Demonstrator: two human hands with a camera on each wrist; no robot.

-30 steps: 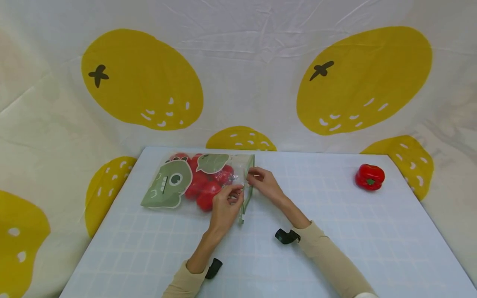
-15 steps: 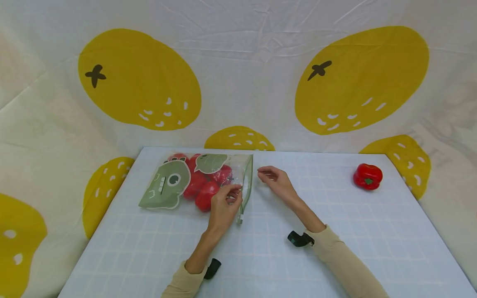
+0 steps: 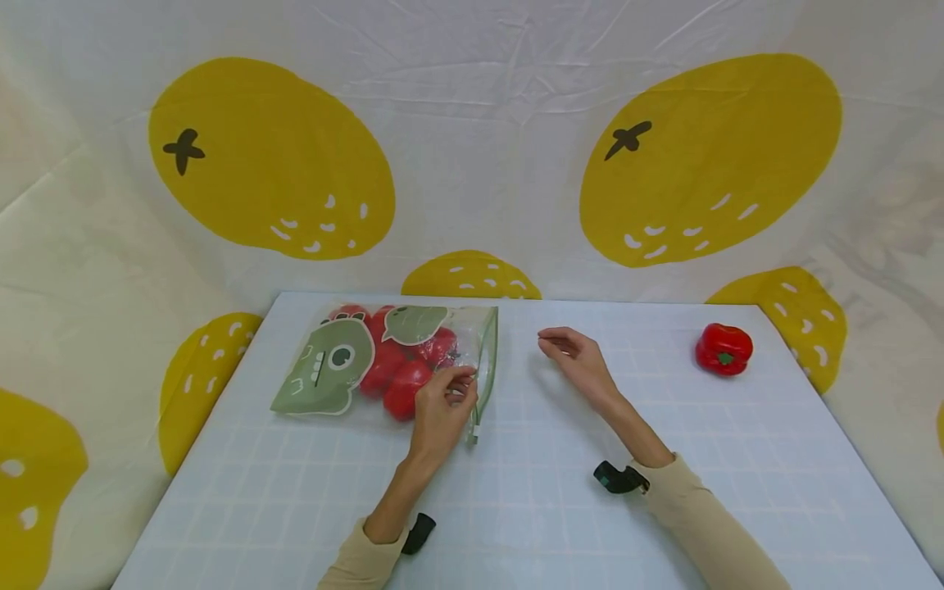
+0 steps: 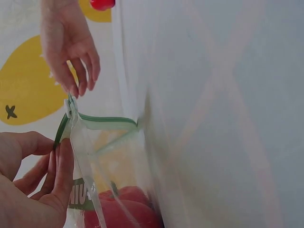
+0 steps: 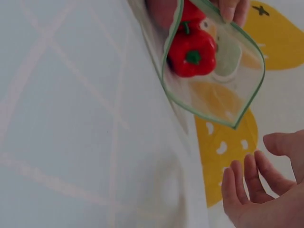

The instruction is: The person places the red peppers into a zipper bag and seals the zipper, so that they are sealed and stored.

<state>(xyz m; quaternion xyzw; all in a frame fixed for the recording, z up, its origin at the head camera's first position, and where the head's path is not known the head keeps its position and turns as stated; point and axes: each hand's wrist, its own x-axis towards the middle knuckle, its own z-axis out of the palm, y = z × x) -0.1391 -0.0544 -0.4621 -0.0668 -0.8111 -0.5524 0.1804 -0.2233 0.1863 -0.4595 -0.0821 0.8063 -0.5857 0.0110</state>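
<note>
A clear zip bag [image 3: 324, 373] with green dinosaur print lies on the table, its green-edged mouth towards the right. Red bell peppers [image 5: 192, 54] show inside, through the gaping mouth in the right wrist view. My left hand [image 3: 440, 414] pinches the upper edge of the mouth between thumb and fingers; the left wrist view shows the green rim [image 4: 61, 128] in that pinch. My right hand [image 3: 583, 365] hovers to the right of the bag, fingers loosely bent and holding nothing. Further right, one loose red bell pepper [image 3: 724, 350] sits on the table.
A pale blue checked cloth covers the table [image 3: 516, 524]. Behind it hangs a white curtain [image 3: 487, 164] printed with large yellow fruit. A small white zip slider [image 3: 475, 430] sits at the near corner of the bag's mouth. Black wrist cameras [image 3: 619, 478] are on both wrists.
My right hand has let go of the bag's mouth and moved right, away from it. The left hand keeps its pinch on the rim, and the bag stays in place.
</note>
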